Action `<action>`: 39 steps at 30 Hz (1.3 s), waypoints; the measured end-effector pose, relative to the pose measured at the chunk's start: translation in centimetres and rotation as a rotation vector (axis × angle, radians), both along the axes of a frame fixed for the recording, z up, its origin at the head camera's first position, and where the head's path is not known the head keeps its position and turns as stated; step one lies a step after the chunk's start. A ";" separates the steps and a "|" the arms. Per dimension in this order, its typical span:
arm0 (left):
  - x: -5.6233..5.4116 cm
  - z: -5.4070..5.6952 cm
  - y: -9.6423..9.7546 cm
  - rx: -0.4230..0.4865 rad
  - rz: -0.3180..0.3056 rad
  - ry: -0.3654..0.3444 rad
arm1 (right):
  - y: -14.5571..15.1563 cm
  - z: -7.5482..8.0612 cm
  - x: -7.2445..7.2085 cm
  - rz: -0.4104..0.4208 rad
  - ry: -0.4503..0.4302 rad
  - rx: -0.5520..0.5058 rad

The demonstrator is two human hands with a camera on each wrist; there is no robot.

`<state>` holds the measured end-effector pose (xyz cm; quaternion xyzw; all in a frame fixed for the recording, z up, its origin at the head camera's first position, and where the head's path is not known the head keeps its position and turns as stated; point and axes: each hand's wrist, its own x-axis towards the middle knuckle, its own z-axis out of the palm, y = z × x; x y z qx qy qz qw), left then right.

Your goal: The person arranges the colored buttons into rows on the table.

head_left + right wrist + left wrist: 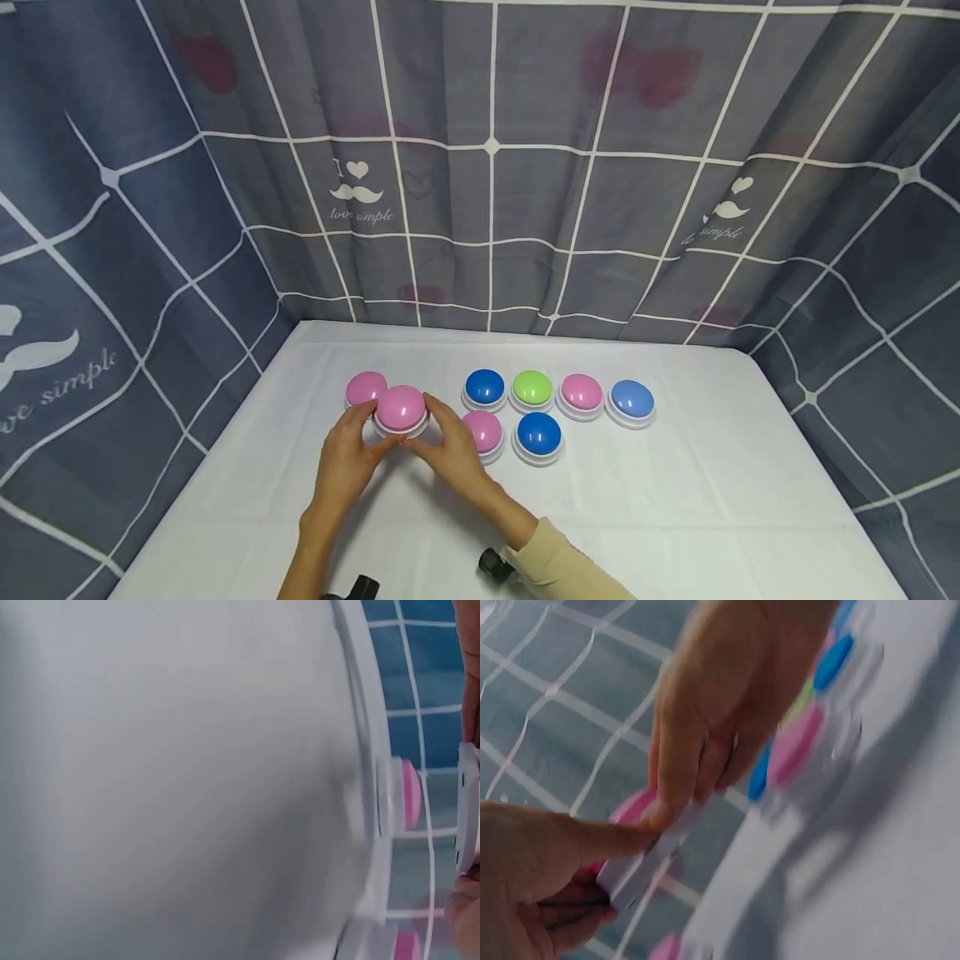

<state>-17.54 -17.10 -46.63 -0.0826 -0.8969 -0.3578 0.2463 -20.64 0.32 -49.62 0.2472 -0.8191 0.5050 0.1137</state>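
A pink push button (pixel 401 407) with a white round base is held up above the white table (pixel 600 517) between both hands. On its left side my left hand (pixel 347 462) grips the base with thumb and fingers. Opposite, my right hand (pixel 455 454) pinches the same base; the two thumbs nearly meet at the near edge. In the left wrist view the button's white base (pixel 641 870) shows edge-on, clear of the tabletop. Just behind the held button stands another pink button (pixel 366 387), partly covered. A further pink button (pixel 484 430) is next to my right hand, which hides part of it.
A back row holds a dark blue button (pixel 484 386), a green one (pixel 532 387), a pink one (pixel 582 392) and a lighter blue one (pixel 632 398). Another blue button (pixel 538 433) stands in front. Grey checked curtains (pixel 450 192) surround the table's back and sides.
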 end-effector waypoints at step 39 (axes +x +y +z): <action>-2.5 0.2 21.8 -0.079 -0.370 -0.020 | 24.1 0.6 3.7 -0.312 0.049 -0.093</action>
